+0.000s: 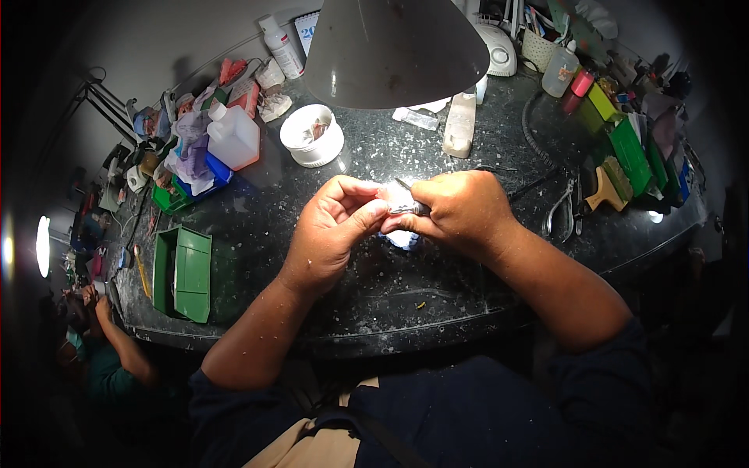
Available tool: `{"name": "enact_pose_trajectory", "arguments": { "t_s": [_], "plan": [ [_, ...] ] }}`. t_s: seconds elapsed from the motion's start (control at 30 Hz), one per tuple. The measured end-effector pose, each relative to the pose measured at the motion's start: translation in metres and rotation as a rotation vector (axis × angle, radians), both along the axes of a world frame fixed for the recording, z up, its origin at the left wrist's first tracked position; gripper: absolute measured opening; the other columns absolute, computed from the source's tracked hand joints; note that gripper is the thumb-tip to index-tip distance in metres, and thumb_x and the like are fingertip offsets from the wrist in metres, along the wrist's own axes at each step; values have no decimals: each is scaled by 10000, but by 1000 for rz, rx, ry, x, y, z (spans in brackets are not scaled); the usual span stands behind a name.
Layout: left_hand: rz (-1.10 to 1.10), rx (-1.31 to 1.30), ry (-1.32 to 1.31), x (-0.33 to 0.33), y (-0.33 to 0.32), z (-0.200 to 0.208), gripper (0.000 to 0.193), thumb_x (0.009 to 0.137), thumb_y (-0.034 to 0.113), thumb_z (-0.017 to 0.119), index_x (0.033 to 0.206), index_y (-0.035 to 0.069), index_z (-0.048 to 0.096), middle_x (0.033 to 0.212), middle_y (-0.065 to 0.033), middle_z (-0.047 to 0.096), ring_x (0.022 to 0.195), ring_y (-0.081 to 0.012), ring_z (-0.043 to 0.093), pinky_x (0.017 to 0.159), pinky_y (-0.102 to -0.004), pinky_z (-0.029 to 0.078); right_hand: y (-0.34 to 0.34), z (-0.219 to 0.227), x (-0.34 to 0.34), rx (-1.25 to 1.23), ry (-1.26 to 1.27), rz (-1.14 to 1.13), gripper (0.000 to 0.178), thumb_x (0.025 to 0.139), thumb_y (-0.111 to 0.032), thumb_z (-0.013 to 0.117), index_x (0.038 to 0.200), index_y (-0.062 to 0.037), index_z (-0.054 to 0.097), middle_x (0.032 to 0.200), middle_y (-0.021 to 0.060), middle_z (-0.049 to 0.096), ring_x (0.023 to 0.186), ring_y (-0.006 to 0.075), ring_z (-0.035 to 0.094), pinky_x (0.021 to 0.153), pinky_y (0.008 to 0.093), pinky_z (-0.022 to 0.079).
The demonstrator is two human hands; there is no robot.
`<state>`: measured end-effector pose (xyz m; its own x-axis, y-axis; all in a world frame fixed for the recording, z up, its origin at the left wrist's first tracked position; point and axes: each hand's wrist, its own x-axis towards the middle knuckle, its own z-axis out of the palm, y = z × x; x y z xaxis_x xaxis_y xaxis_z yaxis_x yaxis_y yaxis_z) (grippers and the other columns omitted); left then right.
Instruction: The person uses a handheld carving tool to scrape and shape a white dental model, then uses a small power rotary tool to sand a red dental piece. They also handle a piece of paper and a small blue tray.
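My left hand is closed, its thumb and fingertips pinching a small pale, glossy piece in the bright lamp light. My right hand is curled against the same piece from the other side. Its fingers wrap a slim tool with a dark, narrow tip; most of the tool is hidden inside the fist, so its kind is unclear. Glare washes out the piece's detail. Just below the fingers, a bluish-white crumpled thing lies on the dark worktop.
A grey lamp shade hangs low beyond my hands. Left stand a white round pot, a plastic jug and a green bin. Pliers and a brush lie right. A co-worker's arm shows far left.
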<state>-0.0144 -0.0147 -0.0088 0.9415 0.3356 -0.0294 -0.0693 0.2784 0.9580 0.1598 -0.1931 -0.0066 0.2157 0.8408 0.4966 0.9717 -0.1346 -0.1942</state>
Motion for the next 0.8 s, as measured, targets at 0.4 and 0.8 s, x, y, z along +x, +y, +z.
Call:
{"name": "enact_pose_trajectory", "arguments": {
  "t_s": [0.4,0.8],
  "plan": [
    [13,-5,6,0,-1,1,176,1132,39,695,1295,25,628,1269,-118,749,1157,-205,783,1052,-367,668,-1,2,3,27,37,-9,670,944,-757,749,757,-118,676,706,83,724,632,318,751,577,447,592],
    [-3,-31,-53,1,-1,7,185,1108,7,710,1260,36,609,1283,-155,750,1193,-222,776,1078,-384,658,-4,10,4,210,318,147,285,953,-416,886,1015,-152,796,747,63,744,644,266,753,596,412,567]
  ]
}}
